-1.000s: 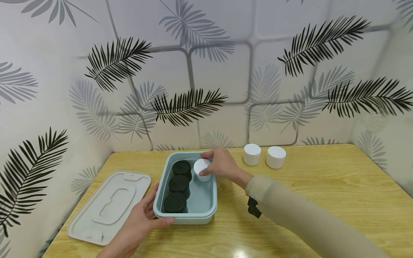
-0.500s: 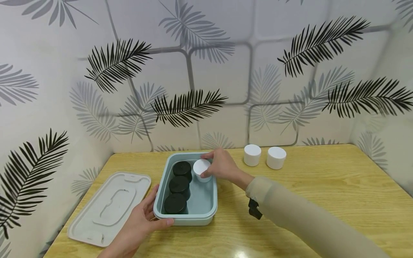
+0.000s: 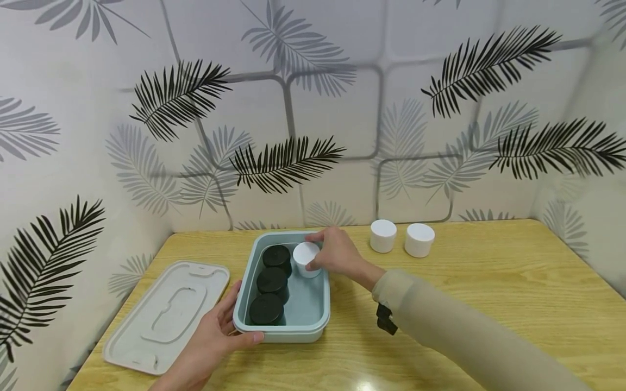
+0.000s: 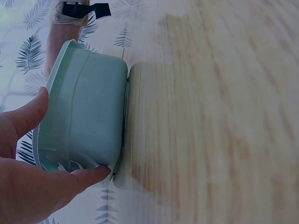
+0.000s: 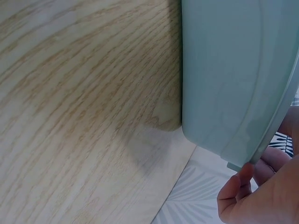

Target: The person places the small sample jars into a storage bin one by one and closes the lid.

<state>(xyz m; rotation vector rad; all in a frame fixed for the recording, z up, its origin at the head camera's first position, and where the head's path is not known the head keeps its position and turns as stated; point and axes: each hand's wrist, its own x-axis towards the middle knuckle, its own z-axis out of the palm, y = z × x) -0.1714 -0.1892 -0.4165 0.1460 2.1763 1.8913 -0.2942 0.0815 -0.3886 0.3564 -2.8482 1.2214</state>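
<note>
A pale blue-green plastic box (image 3: 304, 320) stands on the wooden table. Along its left side, several black-lidded jars would be too many to say; three black jars (image 3: 271, 279) form a row. My left hand (image 3: 212, 331) grips the box's near left corner, thumb at the front rim and fingers along the left side; the left wrist view shows this hand (image 4: 37, 154) against the box wall (image 4: 96, 102). Inside the far right corner is a white jar (image 3: 305, 254), which my right hand (image 3: 337, 252) holds between thumb and fingers. The box wall (image 5: 229, 74) hides that jar in the right wrist view.
A whitish lid (image 3: 168, 315) lies flat on the table (image 3: 464, 293) left of the box. Two more white jars (image 3: 383, 235) stand near the table's back edge, right of the box. A patterned wall (image 3: 337, 119) rises behind the table.
Hardly anything differs. Both hands, the box and the jars keep their places; the right thumb shifts slightly on the white jar.
</note>
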